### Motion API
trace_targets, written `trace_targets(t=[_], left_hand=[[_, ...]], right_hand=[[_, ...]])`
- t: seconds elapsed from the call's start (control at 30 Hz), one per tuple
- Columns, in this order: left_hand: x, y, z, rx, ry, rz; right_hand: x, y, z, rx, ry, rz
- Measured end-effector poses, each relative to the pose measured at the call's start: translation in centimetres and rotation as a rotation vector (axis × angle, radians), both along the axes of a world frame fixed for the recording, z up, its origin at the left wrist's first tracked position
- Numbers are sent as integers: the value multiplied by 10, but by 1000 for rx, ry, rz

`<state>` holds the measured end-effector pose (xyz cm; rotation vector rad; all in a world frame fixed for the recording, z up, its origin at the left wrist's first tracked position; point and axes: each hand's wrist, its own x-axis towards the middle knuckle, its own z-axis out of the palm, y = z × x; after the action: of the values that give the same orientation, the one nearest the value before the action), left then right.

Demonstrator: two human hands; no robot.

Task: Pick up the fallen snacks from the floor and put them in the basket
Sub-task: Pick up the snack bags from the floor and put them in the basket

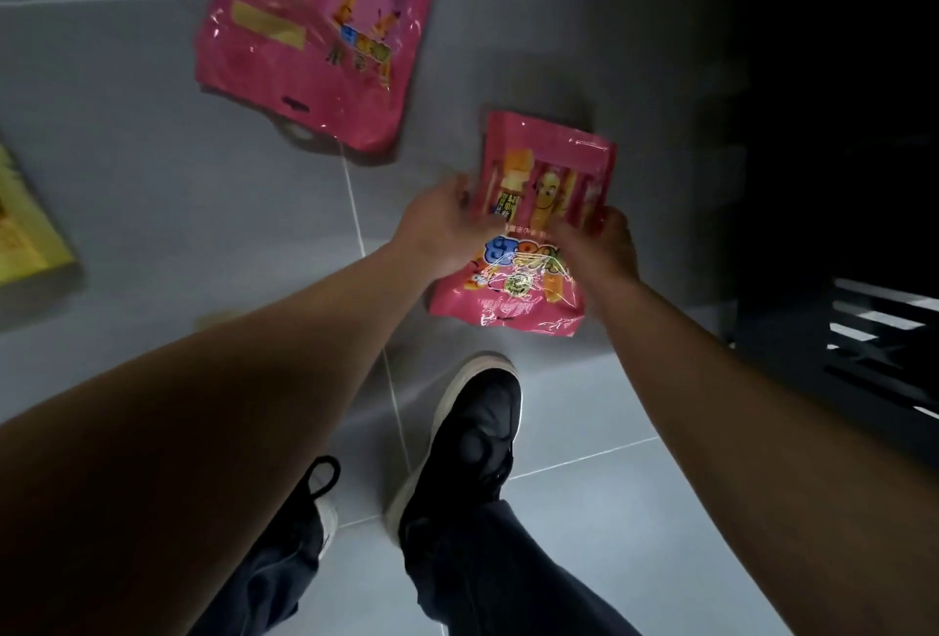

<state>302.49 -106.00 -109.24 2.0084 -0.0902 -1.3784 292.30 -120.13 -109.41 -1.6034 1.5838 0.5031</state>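
Snack bag (538,223), small pink, gripped at both sides by left hand (442,228) and right hand (602,249), low over floor (152,127). Pickup step. Next: carry to basket (884,345) at right. Big pink bag (315,35), yellow pack (25,228) remain.

Glossy plastic snack packs on a smooth tiled floor.

The small pink pack (533,228) is shiny, crinkled plastic film catching highlights; the large pink pack (325,30) has the same glossy, wrinkled film. The yellow pack (25,228) at the left edge looks duller, its material unclear. Floor (152,152) tiles are grey, smooth and faintly sheened, with pale grout lines. The shoe (477,437) has a dark matt upper and a pale smooth sole rim; the trousers (508,579) are dark matt cloth.
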Motion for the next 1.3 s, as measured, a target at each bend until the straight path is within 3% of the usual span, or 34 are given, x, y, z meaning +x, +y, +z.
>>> trace_targets(t=[0.2,0.37,0.77,1.1,1.3], left_hand=[[-6,17,3,-14,116,128],[-3,69,71,34,101,244],[44,182,369,-11,161,539],[59,249,597,-70,39,591],[31,269,698,-112,-126,784]], right_hand=[[-2,15,7,76,-28,-6],[4,52,80,153,-57,64],[81,140,381,252,-125,265],[109,195,600,271,-346,394],[110,210,689,274,-496,559]])
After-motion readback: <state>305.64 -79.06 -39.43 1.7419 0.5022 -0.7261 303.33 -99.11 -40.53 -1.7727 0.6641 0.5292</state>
